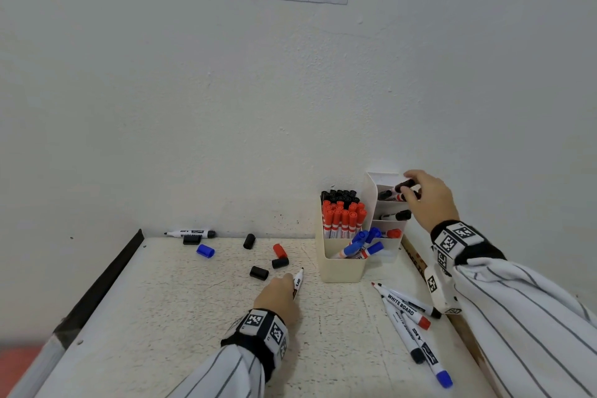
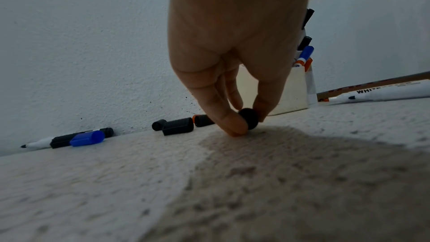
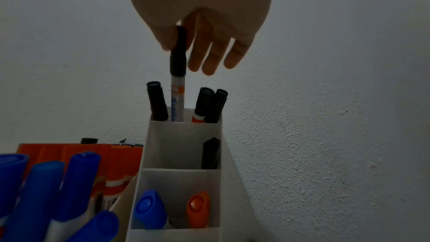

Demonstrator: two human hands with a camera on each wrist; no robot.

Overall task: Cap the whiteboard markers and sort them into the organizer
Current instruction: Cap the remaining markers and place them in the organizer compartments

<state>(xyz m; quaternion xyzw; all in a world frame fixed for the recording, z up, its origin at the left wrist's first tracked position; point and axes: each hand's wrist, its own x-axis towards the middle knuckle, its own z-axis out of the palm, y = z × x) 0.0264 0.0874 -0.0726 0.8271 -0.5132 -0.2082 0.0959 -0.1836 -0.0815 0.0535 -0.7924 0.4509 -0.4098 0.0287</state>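
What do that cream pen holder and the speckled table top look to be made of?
Organizer: apparently moulded plastic, matte cream, with thin smooth walls and rounded corners.
Table top: hard to say; perhaps painted or laminated board. It looks rough, with a pitted off-white surface and dark specks, plainer in the left wrist view.

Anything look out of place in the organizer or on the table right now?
Yes. The front slot of the organizer mixes colours: a red-capped marker sits beside a blue one. Loose caps and an uncapped black marker lie by the wall. Nothing looks spilled or broken.
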